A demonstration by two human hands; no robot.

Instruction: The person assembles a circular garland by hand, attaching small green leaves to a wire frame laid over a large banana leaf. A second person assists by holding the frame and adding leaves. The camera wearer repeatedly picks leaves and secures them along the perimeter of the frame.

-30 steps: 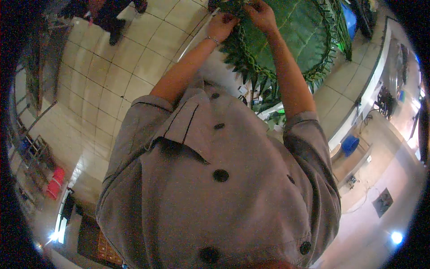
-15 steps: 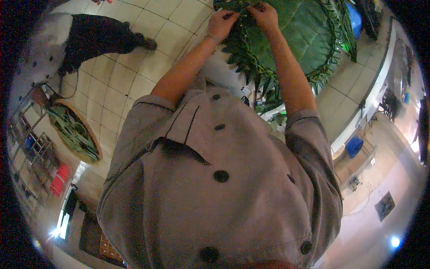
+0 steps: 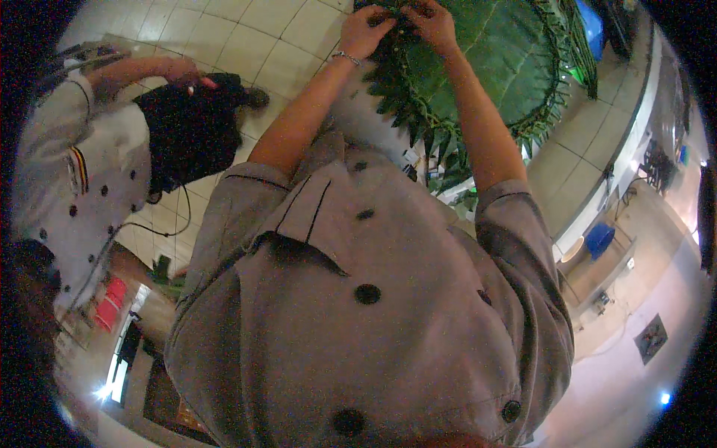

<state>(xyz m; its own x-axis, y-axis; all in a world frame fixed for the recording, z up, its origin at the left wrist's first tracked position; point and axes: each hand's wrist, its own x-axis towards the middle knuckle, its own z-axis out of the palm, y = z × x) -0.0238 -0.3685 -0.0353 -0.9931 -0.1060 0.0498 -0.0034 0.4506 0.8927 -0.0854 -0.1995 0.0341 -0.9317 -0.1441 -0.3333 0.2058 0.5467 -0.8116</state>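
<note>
Both bare hands worked close together at the top edge of the view, arms stretched forward. Left hand [image 3: 364, 33] had its fingers curled and pinched on the leaf border [image 3: 411, 82] of a round green leaf disc [image 3: 489, 67]; a thin bracelet [image 3: 345, 57] circled that wrist. Right hand [image 3: 433, 26] was likewise closed on the same border, just beside the left, its forearm crossing over the disc's near side. Which strip lay between the fingertips was too dark to tell. The disc sat ahead and slightly right of the body, its face covered in broad, veined leaf, its edge braided, with a fringe of pointed leaf tips [image 3: 385, 93] outside the braid. Near its right side hung a bundle of long green strips [image 3: 588, 67], next to a blue object [image 3: 591, 30]. To the left, on pale floor tiles [image 3: 254, 45], stood a co-worker [image 3: 119, 160] in a light buttoned top and dark lower garment, one forearm reaching forward. Lower right, well apart from the hands, a blue container [image 3: 600, 237] stood beside a pale, round-rimmed one.
</note>
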